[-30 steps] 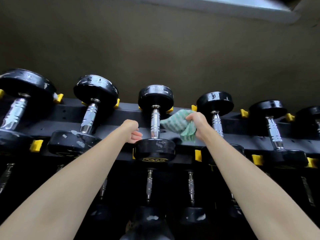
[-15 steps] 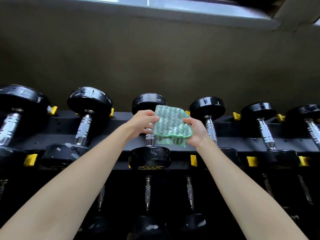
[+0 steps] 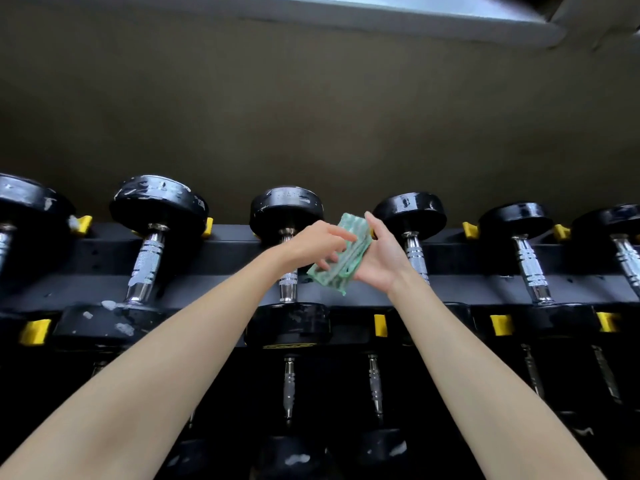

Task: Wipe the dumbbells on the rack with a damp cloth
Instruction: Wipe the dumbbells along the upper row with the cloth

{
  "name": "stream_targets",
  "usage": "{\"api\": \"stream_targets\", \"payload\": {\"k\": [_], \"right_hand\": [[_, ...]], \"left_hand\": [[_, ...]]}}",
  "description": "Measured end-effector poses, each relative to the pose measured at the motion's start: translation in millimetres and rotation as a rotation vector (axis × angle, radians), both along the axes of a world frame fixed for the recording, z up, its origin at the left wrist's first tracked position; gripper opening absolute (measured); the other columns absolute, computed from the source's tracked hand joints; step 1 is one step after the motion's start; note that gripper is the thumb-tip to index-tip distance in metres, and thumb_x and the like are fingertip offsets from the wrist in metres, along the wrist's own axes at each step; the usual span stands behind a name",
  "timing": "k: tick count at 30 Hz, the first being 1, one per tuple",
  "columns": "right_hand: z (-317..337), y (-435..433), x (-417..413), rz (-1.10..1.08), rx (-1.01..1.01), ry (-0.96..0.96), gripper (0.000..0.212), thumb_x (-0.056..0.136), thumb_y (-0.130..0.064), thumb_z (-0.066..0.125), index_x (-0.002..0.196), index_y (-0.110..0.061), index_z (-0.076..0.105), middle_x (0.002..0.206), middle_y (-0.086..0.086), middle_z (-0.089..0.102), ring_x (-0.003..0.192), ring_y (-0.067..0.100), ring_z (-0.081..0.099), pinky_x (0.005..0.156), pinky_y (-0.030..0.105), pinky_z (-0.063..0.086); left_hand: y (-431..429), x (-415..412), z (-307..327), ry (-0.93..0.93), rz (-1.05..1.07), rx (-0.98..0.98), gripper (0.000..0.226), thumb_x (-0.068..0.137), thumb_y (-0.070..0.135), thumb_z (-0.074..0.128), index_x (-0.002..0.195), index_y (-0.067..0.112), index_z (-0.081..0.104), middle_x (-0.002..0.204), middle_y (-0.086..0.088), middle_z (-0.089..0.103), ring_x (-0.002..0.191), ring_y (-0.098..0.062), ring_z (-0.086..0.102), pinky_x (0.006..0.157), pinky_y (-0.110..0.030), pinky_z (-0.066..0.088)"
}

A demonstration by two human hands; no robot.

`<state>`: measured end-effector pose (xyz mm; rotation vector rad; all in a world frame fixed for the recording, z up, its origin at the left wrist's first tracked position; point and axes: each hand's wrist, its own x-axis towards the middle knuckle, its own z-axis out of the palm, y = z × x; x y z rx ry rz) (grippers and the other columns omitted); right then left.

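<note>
As the left hand [image 3: 309,247] pinches the cloth [image 3: 338,260] against the flat right hand [image 3: 381,265], the hold looks loose. It could drop past the dumbbell [image 3: 287,323] at 7 o'clock.

Dumbbells [image 3: 286,211] lie side by side on the rack [image 3: 225,258] — wall [image 3: 311,116] behind, more below. The cloth [image 3: 343,258] sits between left hand [image 3: 311,247] and right hand [image 3: 381,259], before them.
</note>
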<state>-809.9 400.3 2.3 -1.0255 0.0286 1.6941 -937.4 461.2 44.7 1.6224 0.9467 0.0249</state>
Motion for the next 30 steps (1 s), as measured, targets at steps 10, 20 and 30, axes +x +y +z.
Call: {"api": "stream_targets", "payload": {"k": [10,20,30], "right_hand": [[-47.1,26.8,-23.9,-0.02,-0.142,-0.321,0.032,0.101,-0.006,0.036,0.127,-0.021,0.048,0.107,0.008,0.062,0.092,0.023,0.06,0.088,0.049,0.043],[-56.3,27.8,-62.8,0.166,-0.017,-0.334,0.054,0.091,0.015,0.033,0.13,-0.019,0.047,0.113,0.008,0.06,0.099,0.025,0.06,0.076,0.045,0.051],[-13.8,-15.8,-44.7,0.647,0.049,-0.714,0.042,0.08,0.014,0.043,0.107,-0.013,0.063,0.088,0.006,0.06,0.077,0.016,0.055,0.062,0.024,0.04]], "left_hand": [[28.9,-41.5,-28.7,-0.026,0.767,0.092,0.028,0.077,-0.009,0.04,0.088,0.008,0.06,0.07,-0.011,0.06,0.047,-0.016,0.049,0.034,-0.015,0.037],[28.3,-72.9,-50.2,0.068,0.849,0.089,0.028,0.084,-0.005,0.037,0.097,0.009,0.058,0.072,-0.006,0.062,0.051,-0.012,0.051,0.04,-0.015,0.042],[15.2,-66.4,-52.8,0.189,0.967,0.175,0.017,0.087,0.0,0.03,0.092,0.007,0.045,0.087,-0.019,0.066,0.056,-0.025,0.054,0.065,-0.037,0.054]]}}
